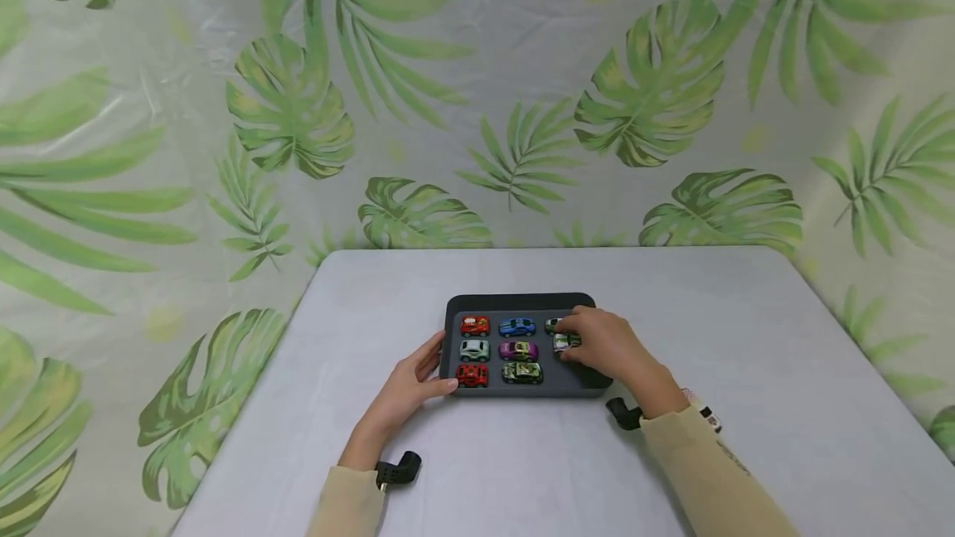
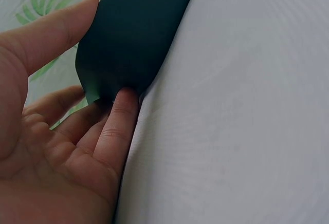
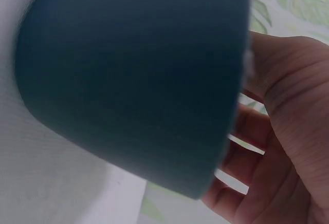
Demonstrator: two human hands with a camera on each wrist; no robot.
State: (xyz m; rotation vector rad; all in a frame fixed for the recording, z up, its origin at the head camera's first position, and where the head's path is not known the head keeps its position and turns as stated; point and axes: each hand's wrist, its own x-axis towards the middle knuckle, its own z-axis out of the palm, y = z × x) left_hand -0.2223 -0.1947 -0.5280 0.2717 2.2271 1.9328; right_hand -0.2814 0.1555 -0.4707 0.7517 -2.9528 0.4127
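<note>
A dark grey tray (image 1: 574, 384) holds several small toy cars in rows. My left hand (image 1: 410, 384) grips its left side, thumb on the front corner and fingers along the wall; the left wrist view shows this hand (image 2: 77, 116) at the tray's end (image 2: 133, 34). Inside the tray at the right, my right hand (image 1: 608, 342) pinches a white and green toy car (image 1: 564, 342), partly hidden by the fingers. Just behind it another toy car (image 1: 552, 325) is half covered. In the right wrist view, the tray wall (image 3: 133, 80) hides the fingertips of this hand (image 3: 288, 116).
The left and middle columns hold a red car (image 1: 475, 325), a blue car (image 1: 517, 326), a pale green car (image 1: 474, 350), a purple car (image 1: 518, 350), another red car (image 1: 472, 375) and a camouflage car (image 1: 522, 372). A white-covered table (image 1: 537, 471) lies beneath, with a leaf-patterned curtain (image 1: 522, 65) behind.
</note>
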